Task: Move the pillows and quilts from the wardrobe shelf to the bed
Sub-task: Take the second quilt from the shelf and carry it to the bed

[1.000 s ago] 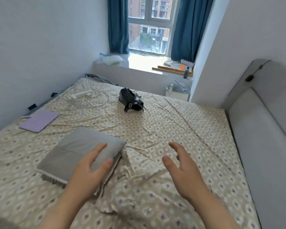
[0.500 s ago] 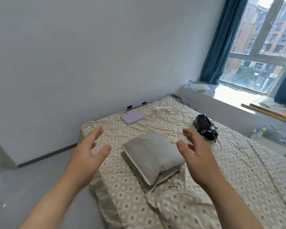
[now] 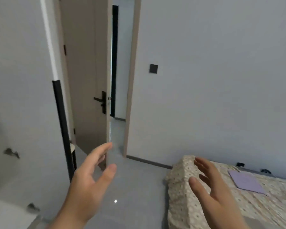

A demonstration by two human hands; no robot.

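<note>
Now both hands are hanging empty, fingers spread: left hand (image 3: 89,176) at seven o'clock, right hand (image 3: 211,184) over the bed (image 3: 180,176) corner at four. No pillows or quilts showing; probably heading to the wardrobe for another.

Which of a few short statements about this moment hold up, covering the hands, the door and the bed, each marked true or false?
1. Both hands are empty, fingers spread. True: the left hand and the right hand hold nothing.
2. The door is shut. False: the door stands ajar, with a gap beside its handle.
3. A purple flat item lies on the bed. True: the purple item rests on the patterned sheet of the bed.
4. The right hand carries a grey pillow. False: no pillow is in view.
5. A dark wall switch sits to the right of the doorway. True: the switch is on the wall there.
</note>
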